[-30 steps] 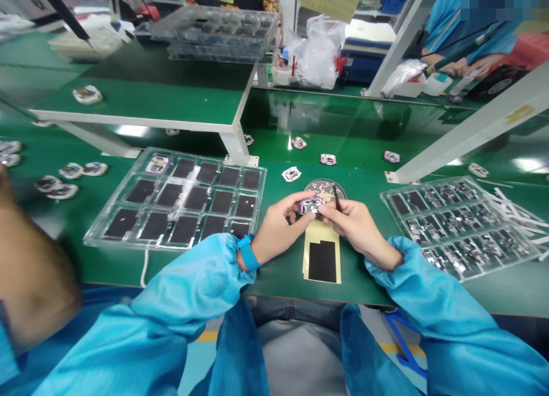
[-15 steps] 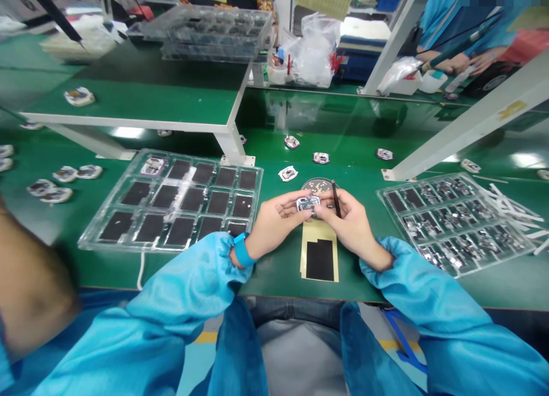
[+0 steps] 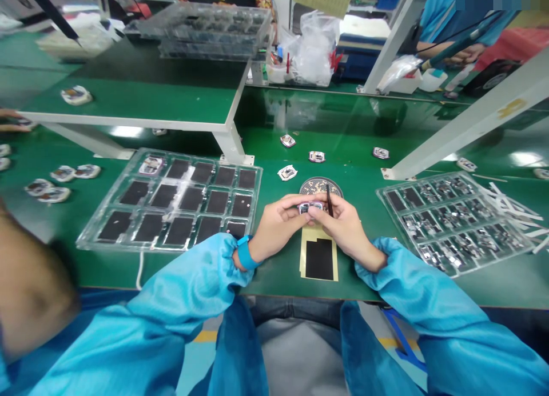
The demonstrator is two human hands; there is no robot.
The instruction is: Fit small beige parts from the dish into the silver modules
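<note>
Between my two hands is a small white-and-purple housing [image 3: 310, 207]. My left hand [image 3: 277, 224] pinches its left side, and my right hand [image 3: 345, 224] grips its right side, thumb on top. A dark pen-like tool [image 3: 329, 199] also sits upright in my right hand's fingers. Just behind the hands lies a round dish [image 3: 316, 186] of tiny parts, partly covered by them. Below them, a yellow sheet [image 3: 303, 253] with a black sticker [image 3: 319, 260] rests on the green table.
A clear tray [image 3: 169, 197] with black pieces lies left, another tray [image 3: 454, 219] with metallic parts right. Loose housings [image 3: 287, 172] lie behind the hands. A raised shelf [image 3: 163, 99] and slanted white post [image 3: 467, 119] stand beyond. A person's arm [image 3: 34, 282] is at far left.
My hands have drawn closer together, and the housing has shifted slightly right and tilted. More of the round dish shows. Another person's hand has appeared at the far left edge.
</note>
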